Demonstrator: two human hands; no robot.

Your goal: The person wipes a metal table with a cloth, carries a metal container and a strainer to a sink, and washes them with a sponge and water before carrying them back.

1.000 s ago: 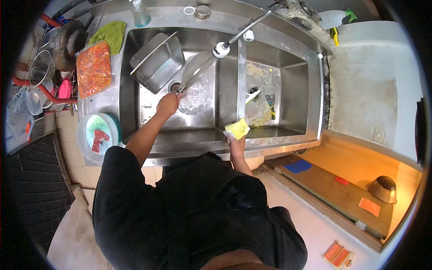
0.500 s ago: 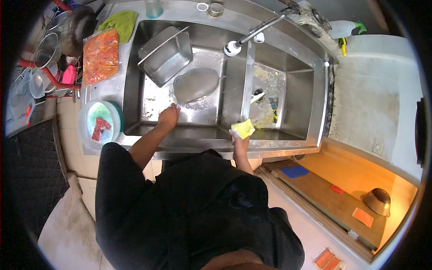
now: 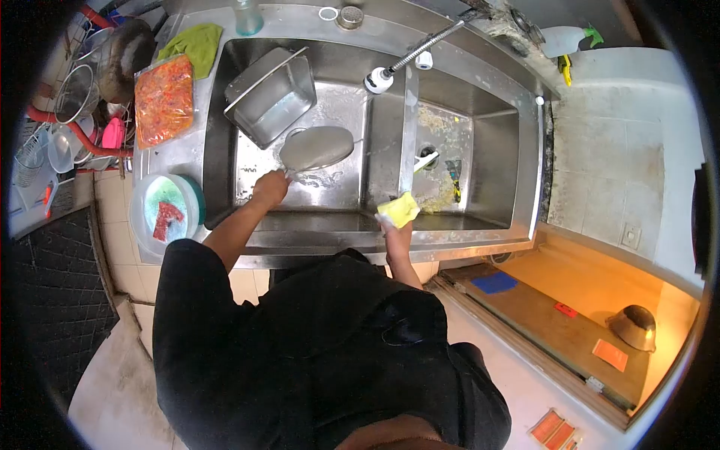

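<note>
Plate [image 3: 316, 147] in left basin [image 3: 219, 127], sponge [image 3: 398, 210] at front rim [image 3: 322, 241].
Your left hand [image 3: 268, 187] is closed on the plate's near edge; your right hand [image 3: 396, 234] clasps the sponge. Advised: keep the plate low inside the basin.

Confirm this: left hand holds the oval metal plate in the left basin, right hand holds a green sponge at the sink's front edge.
Wrong colour: in the head view the sponge in the right hand is yellow, not green. The left hand does hold the oval metal plate.
</note>
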